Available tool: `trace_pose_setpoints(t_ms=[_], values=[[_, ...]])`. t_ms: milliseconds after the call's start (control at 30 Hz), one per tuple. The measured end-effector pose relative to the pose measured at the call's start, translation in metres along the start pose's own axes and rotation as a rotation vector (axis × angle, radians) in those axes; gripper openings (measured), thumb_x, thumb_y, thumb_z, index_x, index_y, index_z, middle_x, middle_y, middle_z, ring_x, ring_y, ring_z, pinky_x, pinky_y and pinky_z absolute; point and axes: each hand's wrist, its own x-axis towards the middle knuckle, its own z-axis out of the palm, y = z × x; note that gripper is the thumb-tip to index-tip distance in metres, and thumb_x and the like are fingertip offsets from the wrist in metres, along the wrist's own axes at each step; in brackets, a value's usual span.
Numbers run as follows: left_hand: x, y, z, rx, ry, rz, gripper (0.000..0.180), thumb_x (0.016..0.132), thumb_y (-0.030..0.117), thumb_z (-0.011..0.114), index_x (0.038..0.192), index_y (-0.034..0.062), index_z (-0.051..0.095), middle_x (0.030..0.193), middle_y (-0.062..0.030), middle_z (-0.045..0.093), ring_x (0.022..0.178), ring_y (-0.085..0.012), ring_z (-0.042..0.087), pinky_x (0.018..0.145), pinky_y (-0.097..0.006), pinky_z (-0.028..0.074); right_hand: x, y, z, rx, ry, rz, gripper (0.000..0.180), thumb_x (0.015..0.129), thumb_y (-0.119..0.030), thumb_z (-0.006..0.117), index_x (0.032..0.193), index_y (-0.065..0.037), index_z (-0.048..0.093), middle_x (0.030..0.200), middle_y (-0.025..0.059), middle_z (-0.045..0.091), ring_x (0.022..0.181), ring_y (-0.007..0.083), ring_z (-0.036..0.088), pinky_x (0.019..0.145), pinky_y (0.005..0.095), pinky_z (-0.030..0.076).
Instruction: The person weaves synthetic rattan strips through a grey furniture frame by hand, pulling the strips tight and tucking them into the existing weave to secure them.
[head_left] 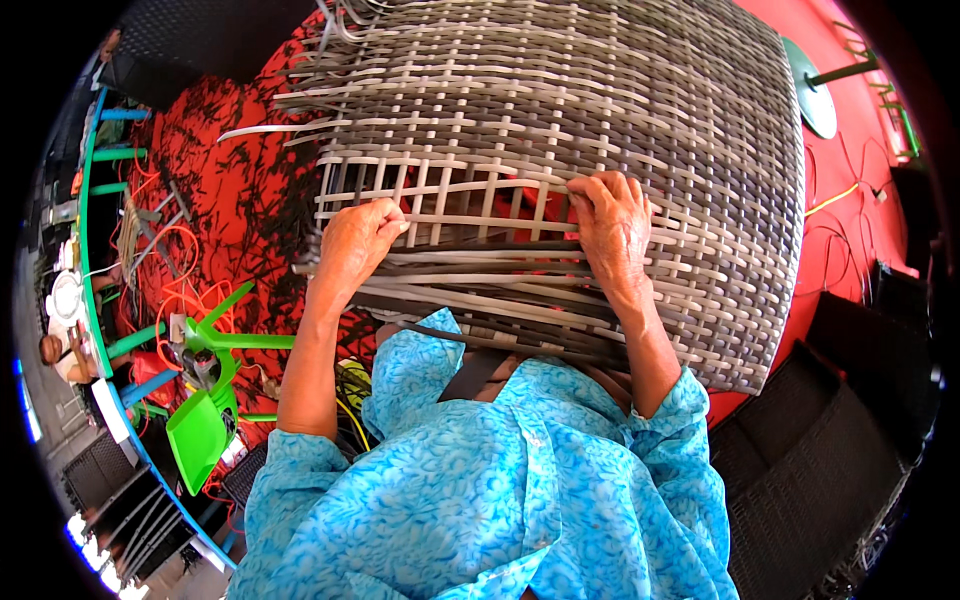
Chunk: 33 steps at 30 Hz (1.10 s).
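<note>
A large grey-brown wicker panel [640,110] of flat woven strands lies in front of me. Its near left part is partly unwoven, with open gaps between crossing strands. My left hand [355,240] is closed in a pinch at the left edge of this gap, on a pale wicker strand [480,220] that runs across toward my other hand. On the right side of the gap, my right hand [612,235] has its fingers curled down onto the weave, gripping a strand; its fingertips are partly hidden. Several loose dark and grey strands [480,270] stretch sideways just below both hands.
Dark strand scraps [235,180] litter the red floor at left. A bright green plastic piece [198,440], a green-legged stand [225,335] and orange cords lie near a blue rail [90,200]. Dark woven furniture [800,460] stands at lower right, a round green base [810,90] at far right.
</note>
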Motion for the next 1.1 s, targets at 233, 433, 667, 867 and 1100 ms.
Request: trace_pose_setpoints(t_ms=[233,433,667,867,1100], values=[[0.025,-0.031,0.008,0.131,0.254,0.271,0.015,0.082,0.009,0.055,0.094,0.004,0.063,0.088,-0.0115,0.055,0.076,-0.03,0.057,0.066,-0.038,0.045,-0.005,-0.005,-0.002,-0.055,-0.014,-0.082,0.018,0.076,-0.007,0.062,0.091,-0.016,0.064,0.089,0.0009,0.056,0.085,0.0241,0.051,0.073,0.038,0.037],[0.016,-0.026,0.002,0.199,0.37,0.327,0.015,0.081,0.018,0.06,0.079,0.0037,0.063,0.084,-0.0081,0.054,0.069,-0.0282,0.055,0.068,-0.04,0.041,-0.014,-0.018,-0.009,-0.026,-0.025,-0.147,0.018,0.079,-0.016,0.065,0.096,-0.013,0.065,0.093,0.0001,0.059,0.086,0.0226,0.052,0.077,0.0376,0.038],[-0.013,-0.018,-0.009,0.414,-0.076,-0.09,0.019,0.08,0.023,0.063,0.071,0.007,0.06,0.083,-0.0037,0.055,0.083,-0.0227,0.053,0.07,-0.038,0.037,-0.033,-0.025,-0.013,0.052,-0.106,-0.235,0.023,0.075,-0.021,0.067,0.095,-0.01,0.064,0.096,0.0019,0.058,0.087,0.023,0.053,0.082,0.0385,0.038],[0.025,-0.014,0.019,0.228,0.291,0.373,0.015,0.078,0.007,0.06,0.093,0.0077,0.062,0.089,-0.0049,0.056,0.088,-0.0246,0.055,0.074,-0.039,0.043,-0.04,-0.028,-0.014,0.046,-0.156,-0.231,0.036,0.074,-0.022,0.067,0.107,-0.008,0.06,0.105,0.0057,0.056,0.098,0.0262,0.051,0.091,0.042,0.036],[0.032,-0.031,0.029,0.042,0.543,0.317,0.013,0.079,0.006,0.06,0.092,0.0048,0.063,0.092,-0.0111,0.059,0.085,-0.0285,0.058,0.075,-0.035,0.048,-0.052,-0.03,-0.009,-0.005,-0.157,-0.141,0.046,0.076,-0.03,0.067,0.113,-0.005,0.056,0.124,0.0123,0.049,0.12,0.0298,0.042,0.104,0.0458,0.028]])
